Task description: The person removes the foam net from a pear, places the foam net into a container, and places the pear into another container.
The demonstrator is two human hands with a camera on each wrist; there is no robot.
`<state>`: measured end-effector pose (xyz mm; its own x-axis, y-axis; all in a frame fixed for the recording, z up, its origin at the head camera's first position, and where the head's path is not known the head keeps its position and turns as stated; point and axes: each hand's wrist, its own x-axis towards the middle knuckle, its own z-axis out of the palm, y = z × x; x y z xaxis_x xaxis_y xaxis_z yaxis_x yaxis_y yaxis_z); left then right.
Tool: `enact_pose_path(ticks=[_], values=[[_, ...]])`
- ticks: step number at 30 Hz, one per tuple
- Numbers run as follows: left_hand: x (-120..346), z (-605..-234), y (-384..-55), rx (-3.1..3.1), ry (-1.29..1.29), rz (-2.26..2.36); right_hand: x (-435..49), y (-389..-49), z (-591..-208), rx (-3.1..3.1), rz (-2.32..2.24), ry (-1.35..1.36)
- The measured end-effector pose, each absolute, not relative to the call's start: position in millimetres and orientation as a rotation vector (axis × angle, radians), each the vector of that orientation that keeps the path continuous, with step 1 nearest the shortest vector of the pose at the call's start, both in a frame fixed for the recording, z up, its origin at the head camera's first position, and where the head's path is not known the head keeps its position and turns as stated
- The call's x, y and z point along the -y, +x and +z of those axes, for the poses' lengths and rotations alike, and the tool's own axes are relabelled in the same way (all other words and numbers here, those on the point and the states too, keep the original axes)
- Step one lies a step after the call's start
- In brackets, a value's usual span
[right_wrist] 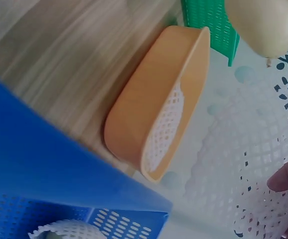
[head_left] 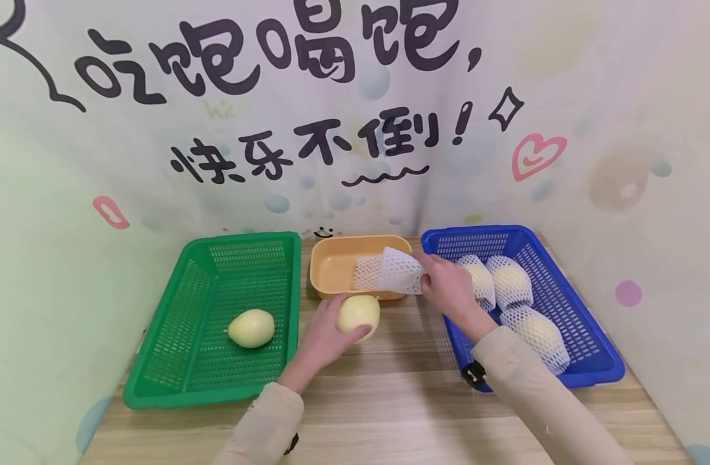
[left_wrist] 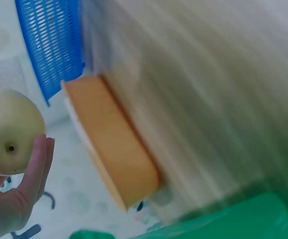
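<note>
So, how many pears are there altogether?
5: one pear in the green basket, one pear in the left hand, and three foam-netted pears in the blue basket, where the right arm may hide more.

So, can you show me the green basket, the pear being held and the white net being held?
Green basket (head_left: 252,287): head view, on its bare floor.
Held pear (head_left: 360,314): head view, on its pale side.
Held net (head_left: 398,268): head view, on its white mesh.

From afar I see a pale-yellow fruit (head_left: 359,315); a white netted sleeve (head_left: 400,270); green basket (head_left: 252,278); blue basket (head_left: 599,376); light-orange tray (head_left: 336,263); streaky tan tabletop (head_left: 384,400).
</note>
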<state>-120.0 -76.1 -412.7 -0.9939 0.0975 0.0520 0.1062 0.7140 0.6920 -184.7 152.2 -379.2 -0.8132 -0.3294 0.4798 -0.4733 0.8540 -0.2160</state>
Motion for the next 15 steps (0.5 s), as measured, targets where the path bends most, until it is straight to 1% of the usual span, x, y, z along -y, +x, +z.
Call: enact_pose_path(ticks=[8, 15], values=[[97.6, -378.7, -123.1, 2.954, -0.144, -0.862, -149.1, -193.4, -372.0, 2.516, 0.463, 0.568], [120.4, -365.8, -130.9, 2.972, -0.113, -0.848, -144.9, -197.9, -364.4, 2.488, 0.477, 0.559]])
